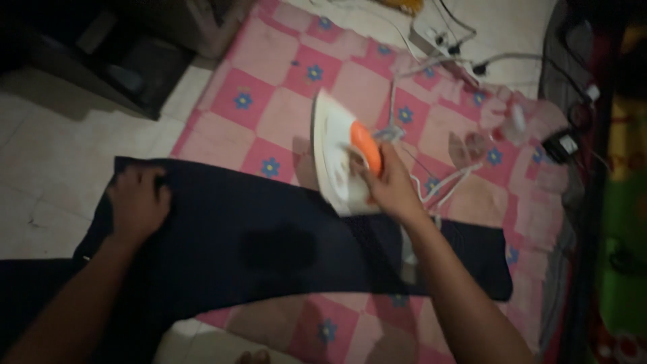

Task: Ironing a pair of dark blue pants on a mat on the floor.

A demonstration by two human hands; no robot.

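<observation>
A dark navy garment [269, 236] lies flat across a pink checked blanket [283, 114] with blue flowers on the floor. My left hand [138, 202] presses down on the garment's left end, fingers curled over its edge. My right hand [387, 185] grips the orange handle of a white clothes iron [337, 155], which stands tilted at the garment's upper edge, its soleplate side facing left. The iron's white cord [445, 185] trails off to the right over the blanket.
A power strip with several plugs and cables [451, 44] lies at the blanket's far edge. Dark furniture [108, 54] stands at the upper left on the white tiled floor [47, 168]. Colourful fabric and a black adapter [563, 145] lie along the right side.
</observation>
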